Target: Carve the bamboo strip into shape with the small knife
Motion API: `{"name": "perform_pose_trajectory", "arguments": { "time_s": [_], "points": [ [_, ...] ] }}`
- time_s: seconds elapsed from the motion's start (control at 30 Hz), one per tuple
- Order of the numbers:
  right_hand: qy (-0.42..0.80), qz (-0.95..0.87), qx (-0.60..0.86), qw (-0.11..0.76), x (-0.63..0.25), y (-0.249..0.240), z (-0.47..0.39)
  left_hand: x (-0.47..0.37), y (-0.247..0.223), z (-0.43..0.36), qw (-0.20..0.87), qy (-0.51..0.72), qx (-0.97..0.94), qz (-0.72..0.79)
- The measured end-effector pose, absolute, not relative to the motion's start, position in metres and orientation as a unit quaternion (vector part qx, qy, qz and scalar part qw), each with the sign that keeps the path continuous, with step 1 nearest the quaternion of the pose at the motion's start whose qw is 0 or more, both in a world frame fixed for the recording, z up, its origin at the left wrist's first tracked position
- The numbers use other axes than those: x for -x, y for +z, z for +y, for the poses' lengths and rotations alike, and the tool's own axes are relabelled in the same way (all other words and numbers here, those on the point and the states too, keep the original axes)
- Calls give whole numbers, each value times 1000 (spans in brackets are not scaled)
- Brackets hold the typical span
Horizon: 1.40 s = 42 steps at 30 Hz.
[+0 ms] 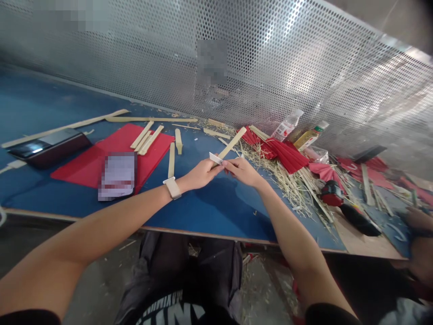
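Note:
Both hands meet over the blue table [216, 216]. My left hand [202, 174] is closed round the lower end of a pale wooden strip [234, 141], which slants up to the right. A small white blade-like piece [215, 158] lies across the strip near my fingertips. My right hand [241, 170] is closed, its thumb and fingers pinched at that white piece. Another pale strip [172, 159] lies on the table beyond my left wrist.
A phone [118, 175] and several short strips [146, 139] rest on a red folder [91, 160] at left. Shavings [287, 183], red folded paper [282, 154], bottles [309, 135] and a red-black tool [360, 219] lie right. Another person's hand [419, 220] is at far right.

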State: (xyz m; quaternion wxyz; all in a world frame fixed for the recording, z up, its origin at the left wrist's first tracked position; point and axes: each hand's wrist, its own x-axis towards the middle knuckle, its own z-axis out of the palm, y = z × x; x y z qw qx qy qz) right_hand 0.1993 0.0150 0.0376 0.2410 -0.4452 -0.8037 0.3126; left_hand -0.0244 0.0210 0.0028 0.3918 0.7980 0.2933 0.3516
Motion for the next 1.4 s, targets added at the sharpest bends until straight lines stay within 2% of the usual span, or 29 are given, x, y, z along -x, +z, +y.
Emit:
{"name": "perform_pose_trajectory", "arguments": {
  "time_s": [0.13, 0.4, 0.8, 1.0, 1.17, 1.4],
  "points": [
    [273, -805, 462, 254, -196, 36, 14, 24, 2, 21, 387, 358, -792, 308],
    [308, -778, 471, 280, -191, 23, 18, 24, -2, 23, 348, 374, -796, 324],
    [372, -731, 464, 334, -181, 22, 12, 25, 6, 18, 371, 390, -780, 319],
    [319, -760, 470, 317, -189, 30, 10, 28, 7, 24, 329, 362, -816, 307],
    [341, -757, 459, 316, -190, 34, 8, 28, 6, 25, 314, 365, -820, 310],
    [291, -762, 473, 333, -185, 29, 8, 23, 1, 19, 311, 405, -800, 315]
  ]
}}
